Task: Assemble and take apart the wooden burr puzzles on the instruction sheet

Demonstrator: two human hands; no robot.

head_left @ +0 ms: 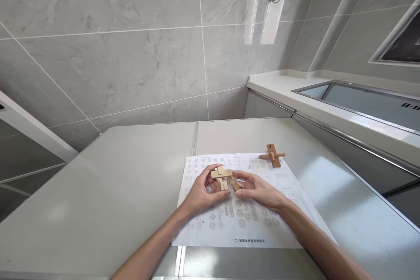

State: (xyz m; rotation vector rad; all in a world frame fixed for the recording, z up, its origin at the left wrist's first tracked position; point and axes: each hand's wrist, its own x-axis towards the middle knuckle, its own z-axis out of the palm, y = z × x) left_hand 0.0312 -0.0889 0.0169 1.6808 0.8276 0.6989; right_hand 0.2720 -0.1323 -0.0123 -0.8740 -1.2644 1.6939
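My left hand (204,188) curls around a small cluster of light wooden puzzle pieces (222,174), held above a printed sheet. One flat bar lies crosswise, a small block sits on top, and a notched piece points down near my thumb. Close on its right, my right hand (257,189) pinches a browner wooden puzzle piece (236,184) between thumb and fingers. The two hands nearly meet; whether the brown piece touches the light cluster I cannot tell.
The printed sheet (226,234), covered with small diagrams, lies on the pale table (108,201). A crossed set of brown wooden pieces (273,156) rests at the sheet's upper right. A white counter with a sink (354,96) stands to the right, and a tiled wall (147,61) rises behind.
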